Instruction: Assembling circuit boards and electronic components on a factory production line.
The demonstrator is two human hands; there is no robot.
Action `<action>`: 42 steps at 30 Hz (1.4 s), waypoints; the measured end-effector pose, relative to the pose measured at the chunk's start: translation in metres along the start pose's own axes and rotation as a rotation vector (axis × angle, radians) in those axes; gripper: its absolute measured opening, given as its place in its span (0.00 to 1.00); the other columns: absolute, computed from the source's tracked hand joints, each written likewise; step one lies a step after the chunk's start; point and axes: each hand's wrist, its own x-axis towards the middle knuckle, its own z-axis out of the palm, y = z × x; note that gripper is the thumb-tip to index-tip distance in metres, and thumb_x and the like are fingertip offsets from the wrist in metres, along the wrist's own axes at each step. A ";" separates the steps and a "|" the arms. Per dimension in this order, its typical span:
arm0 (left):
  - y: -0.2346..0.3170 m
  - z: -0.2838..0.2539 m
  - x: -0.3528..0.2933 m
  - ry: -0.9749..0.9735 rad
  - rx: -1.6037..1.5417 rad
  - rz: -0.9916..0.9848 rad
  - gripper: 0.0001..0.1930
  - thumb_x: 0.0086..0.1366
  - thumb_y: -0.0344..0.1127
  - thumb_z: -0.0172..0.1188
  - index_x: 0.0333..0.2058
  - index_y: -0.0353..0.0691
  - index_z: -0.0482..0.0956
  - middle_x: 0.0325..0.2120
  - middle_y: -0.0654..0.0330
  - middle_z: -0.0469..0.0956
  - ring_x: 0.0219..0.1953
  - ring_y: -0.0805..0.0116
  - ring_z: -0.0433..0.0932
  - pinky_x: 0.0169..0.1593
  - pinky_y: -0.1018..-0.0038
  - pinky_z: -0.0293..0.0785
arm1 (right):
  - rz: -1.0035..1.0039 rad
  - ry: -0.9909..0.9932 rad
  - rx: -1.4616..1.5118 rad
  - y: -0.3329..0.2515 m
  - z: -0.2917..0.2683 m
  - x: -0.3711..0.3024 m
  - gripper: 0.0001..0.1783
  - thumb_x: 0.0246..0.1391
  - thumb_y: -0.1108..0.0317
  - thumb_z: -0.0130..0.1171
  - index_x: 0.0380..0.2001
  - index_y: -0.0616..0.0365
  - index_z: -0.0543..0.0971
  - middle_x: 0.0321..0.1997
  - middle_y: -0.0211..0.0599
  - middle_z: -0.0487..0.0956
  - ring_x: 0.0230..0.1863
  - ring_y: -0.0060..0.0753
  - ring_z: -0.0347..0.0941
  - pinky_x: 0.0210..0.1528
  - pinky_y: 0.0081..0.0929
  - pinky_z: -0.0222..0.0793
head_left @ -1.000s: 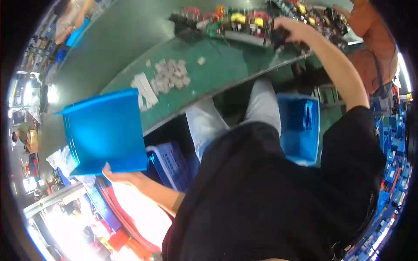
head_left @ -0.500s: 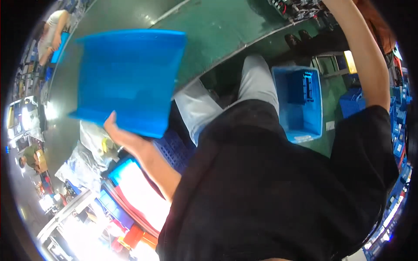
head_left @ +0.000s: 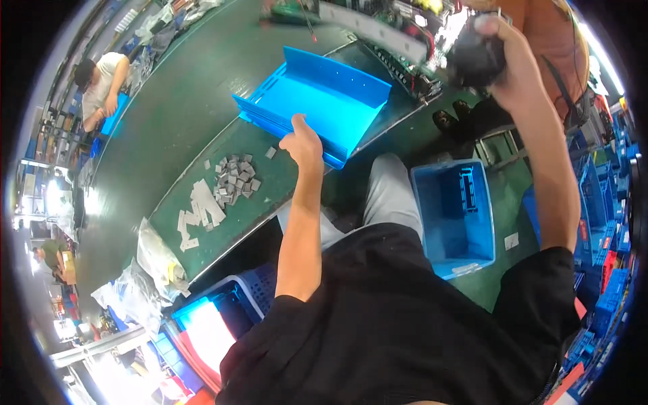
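Observation:
On the green table ahead lies a blue plastic tray [head_left: 327,94] with upright sides, on what looks like a stack of similar ones. At its near edge is my left hand [head_left: 303,140], the fingers bent and gripping the rim, partly hidden by the hand itself. At the upper right, my right hand [head_left: 514,64] is raised, its fingers wrapped round a dark rounded object [head_left: 476,57] that is blurred; its kind cannot be made out. Beside that object a long pale bar with holes [head_left: 378,32] slants across, also blurred.
Small grey square pieces [head_left: 236,179] lie heaped on the table near pale flat strips [head_left: 201,206]. A deep blue bin [head_left: 453,260] stands on the floor right of my legs. Clear plastic bags [head_left: 156,253] sit at the table's left end. A co-worker [head_left: 111,74] is at the far left.
The blue tray has come down from its raised position at the left onto the table, farther right, with my left hand. My right hand has come into view with the dark object.

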 end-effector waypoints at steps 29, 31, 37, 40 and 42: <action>0.095 -0.016 0.030 -1.058 0.189 0.469 0.25 0.59 0.59 0.58 0.42 0.43 0.78 0.31 0.65 0.77 0.28 0.75 0.72 0.31 0.76 0.69 | 0.264 0.569 0.130 0.157 -0.044 -0.205 0.16 0.44 0.67 0.52 0.38 0.62 0.74 0.28 0.34 0.76 0.28 0.30 0.75 0.33 0.28 0.75; 0.078 -0.006 0.045 -1.118 0.205 0.485 0.26 0.58 0.59 0.59 0.43 0.41 0.78 0.31 0.64 0.77 0.30 0.75 0.72 0.33 0.76 0.68 | 0.285 0.526 0.130 0.173 -0.050 -0.205 0.18 0.44 0.67 0.53 0.40 0.63 0.74 0.30 0.34 0.76 0.28 0.30 0.75 0.34 0.28 0.75; 0.045 0.010 0.060 -1.111 0.135 0.491 0.26 0.60 0.55 0.58 0.45 0.36 0.77 0.34 0.62 0.78 0.35 0.74 0.76 0.35 0.78 0.70 | 0.313 0.564 0.163 0.202 -0.061 -0.201 0.18 0.44 0.68 0.54 0.40 0.63 0.73 0.31 0.33 0.77 0.29 0.29 0.75 0.35 0.27 0.75; 0.040 0.009 0.060 -1.130 0.101 0.494 0.23 0.63 0.49 0.57 0.46 0.33 0.76 0.35 0.61 0.78 0.36 0.74 0.76 0.37 0.79 0.70 | 0.333 0.549 0.123 0.199 -0.055 -0.199 0.13 0.45 0.67 0.54 0.35 0.61 0.74 0.29 0.31 0.76 0.28 0.26 0.74 0.35 0.24 0.73; 0.038 0.006 0.053 -1.144 0.026 0.497 0.20 0.64 0.45 0.56 0.44 0.31 0.76 0.33 0.61 0.78 0.35 0.75 0.75 0.39 0.79 0.69 | 0.352 0.549 0.125 0.196 -0.053 -0.198 0.11 0.45 0.67 0.54 0.33 0.60 0.74 0.29 0.30 0.76 0.28 0.25 0.74 0.34 0.24 0.72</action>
